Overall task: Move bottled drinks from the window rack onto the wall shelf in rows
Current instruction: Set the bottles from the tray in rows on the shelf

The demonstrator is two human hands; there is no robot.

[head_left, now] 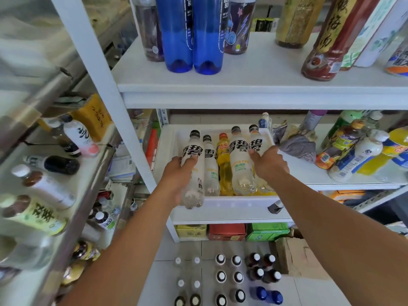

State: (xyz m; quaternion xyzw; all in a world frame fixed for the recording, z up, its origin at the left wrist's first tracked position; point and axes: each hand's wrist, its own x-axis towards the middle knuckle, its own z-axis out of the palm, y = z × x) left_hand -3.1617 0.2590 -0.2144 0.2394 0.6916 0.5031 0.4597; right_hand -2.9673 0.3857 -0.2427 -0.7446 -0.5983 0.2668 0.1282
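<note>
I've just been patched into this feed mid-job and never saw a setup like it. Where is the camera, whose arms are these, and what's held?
There is no machine: a person works bare-handed, and the single picture comes from a wide-angle camera on their head, looking forward and down, so both arms reach in from below. On the middle shelf sits a white tray with a yellow bottle between clear ones. The left hand grips the leftmost clear bottle at the tray's left edge; the right hand grips the rightmost clear bottle. Two blue bottles stand on the shelf above; more bottles stand on the floor.
</note>
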